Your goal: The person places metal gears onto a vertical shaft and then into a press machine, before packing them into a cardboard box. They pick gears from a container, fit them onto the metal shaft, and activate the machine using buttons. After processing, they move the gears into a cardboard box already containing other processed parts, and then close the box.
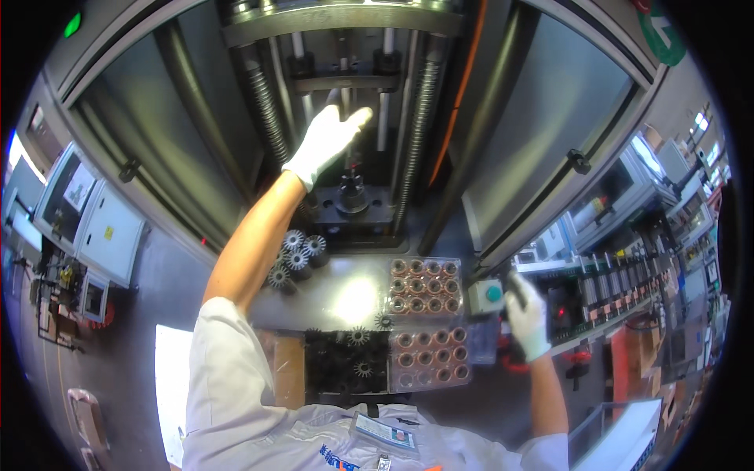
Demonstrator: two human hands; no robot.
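Note:
My left hand (326, 140), in a white glove, reaches up into a tall press, in front of its rods and crossbar (345, 82). Its thumb and fingers are spread, and nothing shows between them. Below it, a round metal fixture (351, 196) stands on the press base. At the right, my gloved right hand (528, 315) is beside a pale control box (481, 298) with a green button (493, 293). Its fingers stretch upward past a small dark part, with thumb and fingers apart; whether they touch that part is unclear.
Toothed metal cores (297, 257) are grouped at the left of the bench. Two clear trays (425, 310) hold several copper-coloured rings. More toothed cores lie on a black tray (322, 345) near me. Press columns and open door panels (542, 133) flank my arms. A conveyor (601, 294) runs at the right.

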